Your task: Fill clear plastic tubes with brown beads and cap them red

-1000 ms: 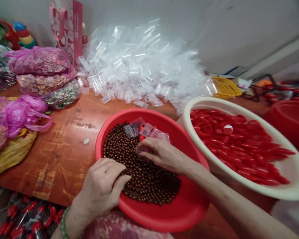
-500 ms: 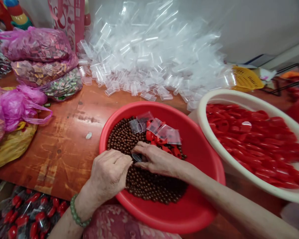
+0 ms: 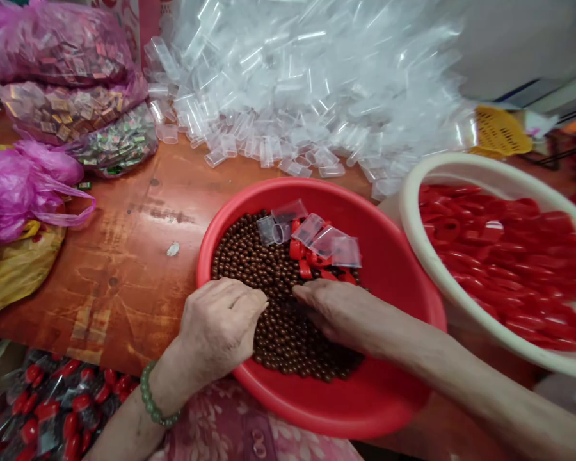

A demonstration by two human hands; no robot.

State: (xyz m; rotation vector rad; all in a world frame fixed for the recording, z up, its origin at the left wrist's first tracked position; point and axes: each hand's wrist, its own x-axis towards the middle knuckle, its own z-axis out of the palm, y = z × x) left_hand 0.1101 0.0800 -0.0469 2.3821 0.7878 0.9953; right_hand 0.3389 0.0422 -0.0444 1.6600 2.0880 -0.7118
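Brown round beads (image 3: 242, 256) fill the left and front of a red basin (image 3: 403, 378). My left hand (image 3: 223, 323) is closed at the basin's front left edge, its fingertips pressed together; whatever they hold is hidden behind the knuckles. My right hand (image 3: 340, 314) dips low over the beads in the middle, fingers pointing down and left, in shadow and partly hidden. Beyond it, several clear flat plastic sleeves (image 3: 345, 251) and red plastic caps (image 3: 304, 267) lie on the beads.
A large heap of clear sleeves (image 3: 288, 96) covers the table's back. At right stands a cream tub (image 3: 410, 211) of red plastic parts (image 3: 499, 269). Pink bags (image 3: 62, 51) of small pieces sit at left. Below the table edge is a box of red-capped clear containers (image 3: 48, 410).
My right hand has drawn away from my left hand, moving right and down over the beads. A small clear piece between the hands is now out of sight. The view has shifted slightly.
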